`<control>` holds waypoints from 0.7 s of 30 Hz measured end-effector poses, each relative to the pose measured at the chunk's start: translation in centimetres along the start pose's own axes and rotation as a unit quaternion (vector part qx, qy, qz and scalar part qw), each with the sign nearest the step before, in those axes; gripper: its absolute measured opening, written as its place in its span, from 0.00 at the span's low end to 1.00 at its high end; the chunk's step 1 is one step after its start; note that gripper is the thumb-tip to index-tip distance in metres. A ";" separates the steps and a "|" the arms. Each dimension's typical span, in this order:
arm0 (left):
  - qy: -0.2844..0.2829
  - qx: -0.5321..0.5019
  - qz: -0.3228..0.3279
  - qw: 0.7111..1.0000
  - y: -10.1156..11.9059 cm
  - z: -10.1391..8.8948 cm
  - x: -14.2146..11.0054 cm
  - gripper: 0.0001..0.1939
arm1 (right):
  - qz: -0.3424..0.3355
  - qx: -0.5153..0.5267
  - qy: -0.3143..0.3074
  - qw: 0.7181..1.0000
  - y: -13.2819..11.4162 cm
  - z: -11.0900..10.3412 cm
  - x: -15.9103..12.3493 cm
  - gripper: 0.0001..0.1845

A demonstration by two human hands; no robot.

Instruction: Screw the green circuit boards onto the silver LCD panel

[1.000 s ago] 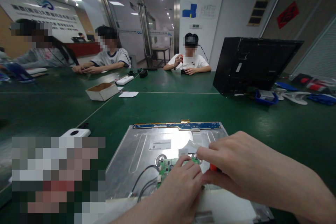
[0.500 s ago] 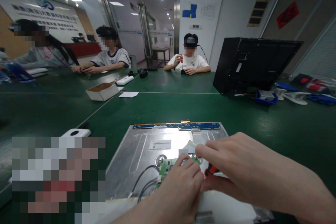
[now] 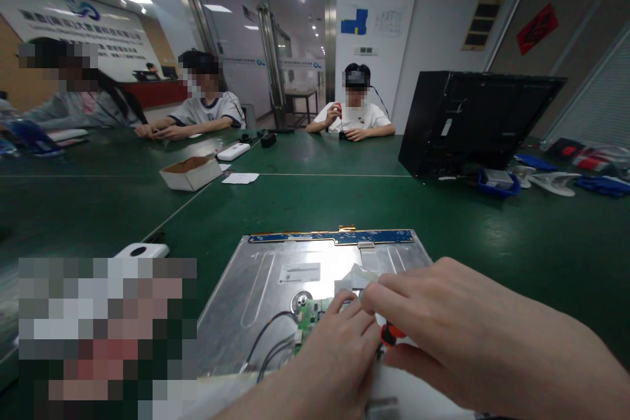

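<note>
Running across the worktop (image 3: 295, 203): dark green, slightly glossy, crossed by thin pale seams; on it, left to right, an open white box (image 3: 191, 176), a loose paper (image 3: 240, 178), a white device (image 3: 233, 152) and a black screen housing (image 3: 472, 121) standing tilted, with a blue tray (image 3: 498, 185) near its base.
Room: a lettered wall sign (image 3: 93, 26) at left, glass doors (image 3: 295, 26) in the middle, a red diamond sign (image 3: 536, 28) at right.
People: two seated at left, one (image 3: 73, 102) in grey, the next (image 3: 209, 108) in white with dark trim; across the worktop a third (image 3: 364, 119) holds a red-handled tool upright.
Lower left: a pixelated patch, its content unreadable, beside a white device with a dark oval (image 3: 142, 251).
Display panel (image 3: 260, 289): flat on the worktop in front of the wearer, silvery metal back, with a white label, a round metal mount (image 3: 301, 302) and a narrow blue strip board (image 3: 325, 237) along its far edge.
Cables (image 3: 270, 335): black, curving left from the green circuit board (image 3: 309, 318).
Left hand (image 3: 339, 344): fingers bent over the board; whether they grip anything, I cannot tell.
Right hand (image 3: 443, 321): fingers closed around a red-and-black handle (image 3: 391, 333), probably a tool's, though mostly hidden.
</note>
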State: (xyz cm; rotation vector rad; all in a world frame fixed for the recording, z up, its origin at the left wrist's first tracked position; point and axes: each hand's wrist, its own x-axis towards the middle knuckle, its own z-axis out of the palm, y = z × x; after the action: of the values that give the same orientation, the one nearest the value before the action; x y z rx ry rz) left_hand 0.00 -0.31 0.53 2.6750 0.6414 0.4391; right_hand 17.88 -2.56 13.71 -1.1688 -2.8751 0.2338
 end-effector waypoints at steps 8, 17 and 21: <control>-0.009 0.010 -0.014 1.000 0.1 0.0 -0.2 0.17 | 0.012 -0.045 0.030 0.998 0.3 0.2 0.3 0.03; 0.005 -0.009 0.005 1.000 -0.1 0.2 -0.1 0.20 | -0.004 0.019 -0.012 1.000 0.2 -0.3 -0.4 0.09; -0.001 0.006 -0.010 1.000 0.0 0.2 -0.2 0.16 | 0.011 0.021 0.020 1.000 0.3 -0.1 -0.2 0.09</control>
State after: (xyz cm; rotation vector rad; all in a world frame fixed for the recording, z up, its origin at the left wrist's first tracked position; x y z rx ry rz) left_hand -0.08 -0.46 0.27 2.6777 0.6707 0.4289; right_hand 18.26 -2.49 13.74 -1.1859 -2.8096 0.2658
